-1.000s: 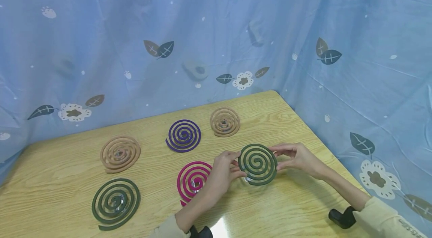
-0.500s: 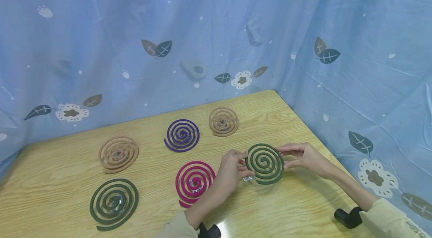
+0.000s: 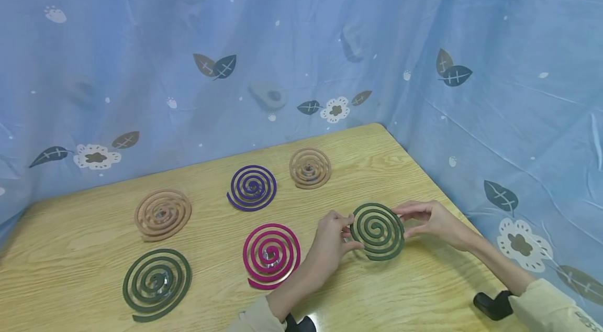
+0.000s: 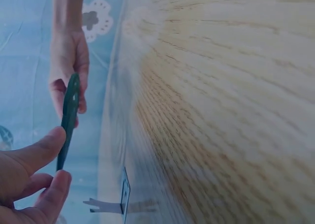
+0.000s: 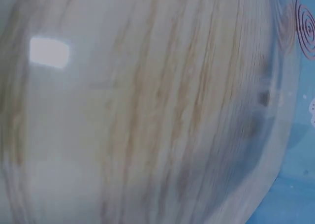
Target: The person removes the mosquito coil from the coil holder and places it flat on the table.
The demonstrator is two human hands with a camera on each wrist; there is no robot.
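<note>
Both hands are gripping a green coil by its rim, the left hand pinching the left edge between thumb and fingers, the right hand holding the right. It is hovering above the right part of the table, right of the pink coil. To me it is looking light, stiff and probably brittle, more likely to snap than slip; opposite sides of the outer ring are seeming safest, with gentle pressure.

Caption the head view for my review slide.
Left hand and right hand hold a flat dark-green spiral coil above a wood-grain table, near a magenta spiral coil.
</note>
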